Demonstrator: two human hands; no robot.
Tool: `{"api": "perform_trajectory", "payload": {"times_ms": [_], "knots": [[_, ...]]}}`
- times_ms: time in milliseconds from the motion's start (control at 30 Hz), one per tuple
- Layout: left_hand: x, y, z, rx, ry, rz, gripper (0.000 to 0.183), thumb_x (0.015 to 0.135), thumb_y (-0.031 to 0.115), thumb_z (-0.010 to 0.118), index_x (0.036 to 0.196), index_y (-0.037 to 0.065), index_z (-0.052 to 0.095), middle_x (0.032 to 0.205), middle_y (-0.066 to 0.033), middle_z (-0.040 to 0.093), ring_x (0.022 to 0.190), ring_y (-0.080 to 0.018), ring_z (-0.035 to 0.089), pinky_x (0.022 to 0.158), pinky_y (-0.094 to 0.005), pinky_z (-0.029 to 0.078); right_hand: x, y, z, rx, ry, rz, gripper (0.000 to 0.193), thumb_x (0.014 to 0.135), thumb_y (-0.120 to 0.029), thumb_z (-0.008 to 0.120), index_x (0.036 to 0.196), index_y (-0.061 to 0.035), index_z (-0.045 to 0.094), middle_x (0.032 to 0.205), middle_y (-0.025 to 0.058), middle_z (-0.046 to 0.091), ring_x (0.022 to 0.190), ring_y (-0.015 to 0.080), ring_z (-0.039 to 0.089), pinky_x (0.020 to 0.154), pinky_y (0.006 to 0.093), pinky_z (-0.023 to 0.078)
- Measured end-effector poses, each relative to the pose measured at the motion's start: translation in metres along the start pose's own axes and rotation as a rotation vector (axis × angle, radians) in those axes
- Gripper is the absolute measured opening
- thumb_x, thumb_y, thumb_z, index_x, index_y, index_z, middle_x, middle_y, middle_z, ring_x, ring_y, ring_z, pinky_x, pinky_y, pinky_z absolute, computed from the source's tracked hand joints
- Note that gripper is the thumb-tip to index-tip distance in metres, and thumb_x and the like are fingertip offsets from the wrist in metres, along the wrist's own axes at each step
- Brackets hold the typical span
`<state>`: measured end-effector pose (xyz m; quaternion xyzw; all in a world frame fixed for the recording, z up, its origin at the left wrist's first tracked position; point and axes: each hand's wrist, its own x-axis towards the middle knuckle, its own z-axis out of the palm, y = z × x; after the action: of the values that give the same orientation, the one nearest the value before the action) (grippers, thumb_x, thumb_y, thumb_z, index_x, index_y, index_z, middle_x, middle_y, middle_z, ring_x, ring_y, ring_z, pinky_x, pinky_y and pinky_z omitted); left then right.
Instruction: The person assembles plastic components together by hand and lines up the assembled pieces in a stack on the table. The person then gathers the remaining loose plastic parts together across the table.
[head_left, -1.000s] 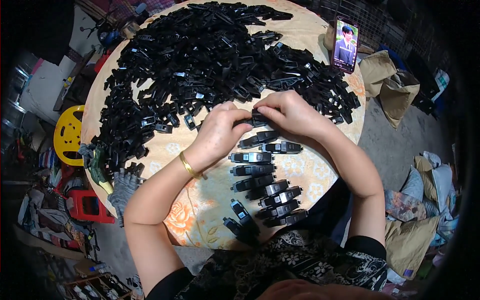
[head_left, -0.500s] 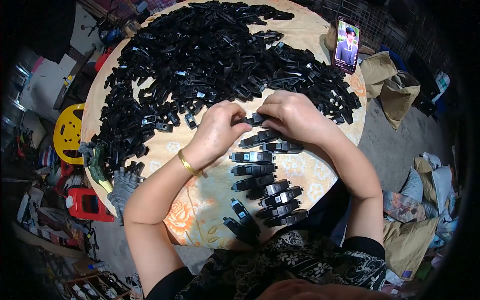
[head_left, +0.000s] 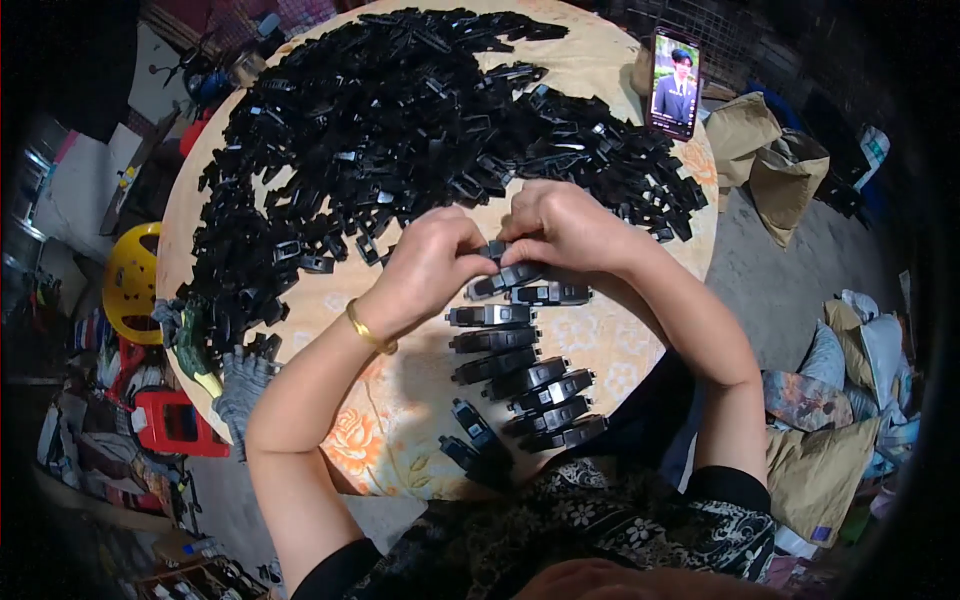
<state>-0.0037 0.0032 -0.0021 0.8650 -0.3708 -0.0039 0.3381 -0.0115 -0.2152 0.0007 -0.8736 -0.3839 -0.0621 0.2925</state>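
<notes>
While pinching one small black part (head_left: 492,250) from both sides, has the left hand (head_left: 430,255) and the right hand (head_left: 570,228) drawn close together, over the middle of a round table with a floral cloth (head_left: 590,335). Grips it between thumb and curled fingers on each side — cannot tell about any contact between the fingertips themselves, nor see much of the part behind them. Wears a gold bangle (head_left: 365,330) on the left wrist and a dark, pale-patterned top (head_left: 640,530).

Has, just below the hands, a loose column of black pieces (head_left: 492,341), laid mostly crosswise and running down toward the body, some touching side by side. Has two more pieces (head_left: 475,425) lying at a slant, just left of the column's lower end. Faces, beyond the hands, a broad heap of black parts (head_left: 400,110), spread over the far half of the table and curving down along its left side.

To be seen at the left edge of the table: a grey glove (head_left: 243,395), near a dark green object (head_left: 193,340). Off to that side, a yellow plastic seat (head_left: 118,270) and a red stool (head_left: 212,440); at the far right edge — propped upright and lit — a phone (head_left: 675,85). Farther right, on the floor, brown sacks (head_left: 740,130).
</notes>
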Motion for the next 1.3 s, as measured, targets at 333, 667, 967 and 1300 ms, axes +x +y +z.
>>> {"api": "perform_trajectory", "payload": {"times_ms": [333, 667, 967, 1300], "knots": [[-0.002, 0.019, 0.007, -0.131, -0.310, 0.226, 0.019, 0.082, 0.018, 0.070, 0.091, 0.002, 0.066, 0.084, -0.0107, 0.062, 0.082, -0.0262, 0.060, 0.074, -0.0344, 0.048, -0.012, 0.035, -0.030, -0.547, 0.226, 0.309, 0.025, 0.075, -0.013, 0.072, 0.099, -0.0049, 0.069, 0.091, 0.0085, 0.063, 0.093, 0.0268, 0.057, 0.082, 0.0371, 0.044], [0.001, 0.020, -0.001, 0.299, 0.325, 0.191, 0.038, 0.074, 0.008, 0.073, 0.110, 0.007, 0.064, 0.103, -0.0118, 0.054, 0.088, -0.0271, 0.055, 0.074, -0.0340, 0.049, -0.002, -0.004, -0.017, 0.454, 0.079, 0.478, 0.010, 0.085, -0.008, 0.067, 0.090, 0.0006, 0.067, 0.073, 0.0000, 0.063, 0.068, 0.0057, 0.055, 0.061, 0.0244, 0.046], [-0.006, 0.009, -0.009, 0.526, 0.055, 0.325, 0.034, 0.071, 0.003, 0.064, 0.104, 0.012, 0.068, 0.120, -0.0137, 0.055, 0.114, -0.0335, 0.047, 0.095, -0.0426, 0.042, -0.017, 0.012, -0.038, -0.355, 0.166, 0.293, 0.034, 0.073, -0.034, 0.075, 0.093, -0.0063, 0.072, 0.087, 0.0098, 0.068, 0.088, 0.0277, 0.062, 0.076, 0.0381, 0.049], [-0.010, 0.029, -0.005, 0.352, -0.071, -0.168, 0.030, 0.079, 0.025, 0.071, 0.086, -0.002, 0.060, 0.085, -0.0160, 0.058, 0.084, -0.0334, 0.058, 0.074, -0.0425, 0.048, -0.006, 0.012, -0.014, -0.206, 0.368, 0.184, 0.016, 0.079, -0.009, 0.066, 0.094, -0.0025, 0.069, 0.088, 0.0121, 0.067, 0.085, 0.0298, 0.064, 0.076, 0.0378, 0.052]]}}
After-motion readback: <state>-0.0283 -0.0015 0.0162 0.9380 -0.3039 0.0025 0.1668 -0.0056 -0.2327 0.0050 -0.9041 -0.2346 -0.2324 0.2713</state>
